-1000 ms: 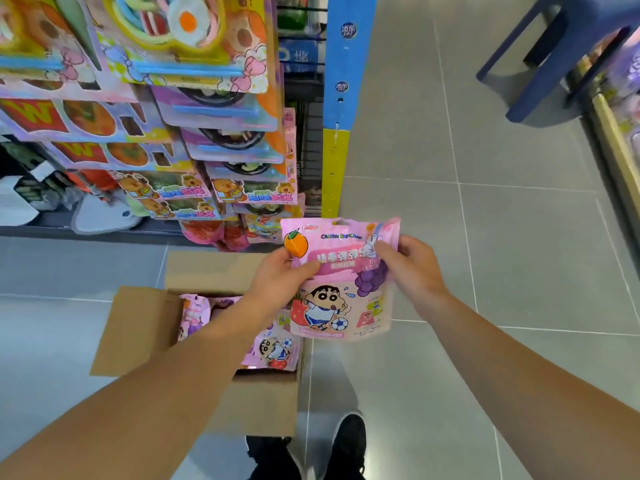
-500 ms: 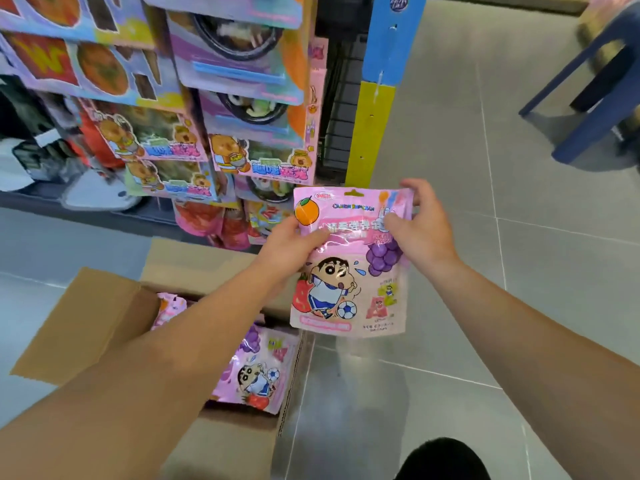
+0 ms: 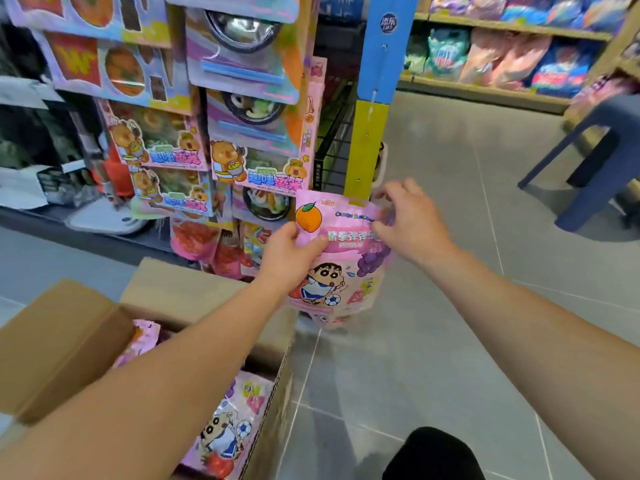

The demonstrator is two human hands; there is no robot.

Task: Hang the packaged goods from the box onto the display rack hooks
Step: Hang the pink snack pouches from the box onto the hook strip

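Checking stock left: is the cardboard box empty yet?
Not empty. The open cardboard box still shows pink packets inside, partly hidden by the left arm.

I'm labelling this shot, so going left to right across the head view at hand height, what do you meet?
Box → left hand → pink packet → right hand → blue stool.

Both bare forearms are extended toward twelve o'clock, the left hand (image 3: 289, 252) being curled with its thumb pinched over a held edge, the right hand (image 3: 408, 223) at its three o'clock, fingers bent in a grip.
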